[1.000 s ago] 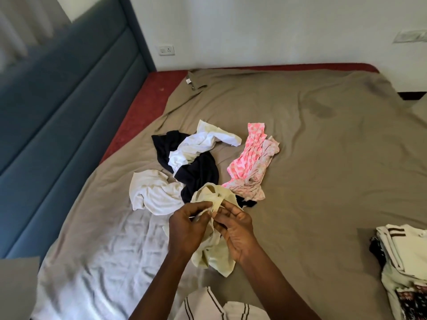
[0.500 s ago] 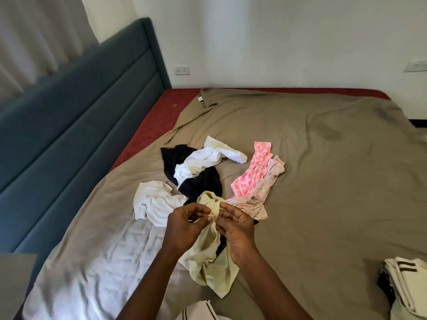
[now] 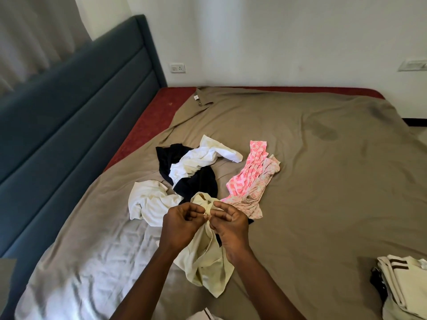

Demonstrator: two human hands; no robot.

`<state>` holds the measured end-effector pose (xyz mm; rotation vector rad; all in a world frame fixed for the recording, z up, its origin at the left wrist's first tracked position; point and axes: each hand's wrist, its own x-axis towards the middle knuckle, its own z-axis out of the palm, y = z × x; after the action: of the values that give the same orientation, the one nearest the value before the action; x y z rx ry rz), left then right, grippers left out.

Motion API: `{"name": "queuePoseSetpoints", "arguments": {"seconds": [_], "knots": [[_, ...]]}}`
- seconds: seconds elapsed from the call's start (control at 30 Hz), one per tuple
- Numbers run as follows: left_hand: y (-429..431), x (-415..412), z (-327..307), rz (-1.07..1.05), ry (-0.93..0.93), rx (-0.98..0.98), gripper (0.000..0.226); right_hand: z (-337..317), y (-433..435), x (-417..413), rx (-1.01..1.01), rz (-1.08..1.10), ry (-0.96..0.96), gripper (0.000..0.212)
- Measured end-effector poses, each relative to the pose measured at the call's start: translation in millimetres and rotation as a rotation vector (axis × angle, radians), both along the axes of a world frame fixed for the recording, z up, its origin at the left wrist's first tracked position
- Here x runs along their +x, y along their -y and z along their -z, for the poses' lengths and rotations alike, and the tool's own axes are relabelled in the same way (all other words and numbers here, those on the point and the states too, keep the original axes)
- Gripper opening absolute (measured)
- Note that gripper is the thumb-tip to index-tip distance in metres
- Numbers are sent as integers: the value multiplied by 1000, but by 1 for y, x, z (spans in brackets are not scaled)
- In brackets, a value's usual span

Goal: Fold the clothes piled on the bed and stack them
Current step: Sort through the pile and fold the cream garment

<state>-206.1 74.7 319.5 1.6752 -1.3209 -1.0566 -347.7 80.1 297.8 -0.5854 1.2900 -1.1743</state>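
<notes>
A pale yellow garment (image 3: 208, 262) hangs from both my hands above the bed. My left hand (image 3: 179, 224) and my right hand (image 3: 228, 224) pinch its top edge side by side, fingers closed on the cloth. Behind them lies a loose pile: a black garment (image 3: 198, 183), a white garment (image 3: 201, 161) draped over it, another white piece (image 3: 147, 202) to the left, and a pink patterned piece (image 3: 250, 174) with a pale floral one (image 3: 256, 199) to the right. A stack of folded clothes (image 3: 406, 287) sits at the bed's lower right.
The bed is covered by a brown sheet (image 3: 323, 181), with red mattress (image 3: 150, 125) showing at the far left. A blue padded headboard (image 3: 57, 116) runs along the left. White wall with a socket (image 3: 178, 68) lies beyond. A striped white cloth edge (image 3: 203, 316) shows at the bottom.
The camera has tilted up, so everything sits lower in view. My hands have shifted along the yellow garment's top edge and still hold it.
</notes>
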Motion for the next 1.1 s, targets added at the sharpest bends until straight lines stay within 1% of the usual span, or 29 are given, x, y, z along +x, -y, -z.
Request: {"name": "queuePoseSetpoints", "arguments": {"seconds": [0.13, 0.23, 0.33, 0.4, 0.53, 0.63, 0.67, 0.73, 0.8, 0.83, 0.93, 1.0, 1.03, 1.1], "knots": [[1, -3, 3, -60, -29, 19, 14, 2, 2, -1, -15, -20, 19, 40], [2, 0, 7, -6, 4, 19, 10, 4, 4, -3, -1, -41, 86, 36], [2, 5, 10, 46, -43, 49, 11, 3, 4, -7, 32, -34, 200, 31], [1, 8, 11, 55, -101, 72, 12, 2, 2, -6, 24, -45, 214, 31], [-2, 11, 16, 60, -271, 123, 10, 2, 1, -3, -8, -65, 87, 39], [-2, 13, 17, 44, -434, 189, 10, 1, 3, -3, -46, -55, -7, 36], [-2, 13, 16, 57, -470, 203, 15, 0, 4, -3, -68, -53, -56, 35], [-4, 10, 16, 76, -457, 192, 20, 0, 6, -3, -114, -66, -159, 34], [-2, 6, 17, 35, -411, 144, 11, 2, 8, -4, -131, -92, -211, 31], [-1, 6, 19, 14, -397, 122, 7, 2, 9, -5, -114, -100, -175, 28], [5, 6, 21, 4, -404, 114, 12, 3, 15, -9, -7, -105, 139, 24], [9, 9, 23, 30, -403, 143, 12, 5, 17, -12, 29, -122, 286, 22], [10, 10, 22, 49, -384, 156, 11, 7, 17, -12, 27, -132, 322, 21], [14, 11, 23, 70, -354, 175, 11, 9, 19, -13, -10, -144, 327, 20]]}}
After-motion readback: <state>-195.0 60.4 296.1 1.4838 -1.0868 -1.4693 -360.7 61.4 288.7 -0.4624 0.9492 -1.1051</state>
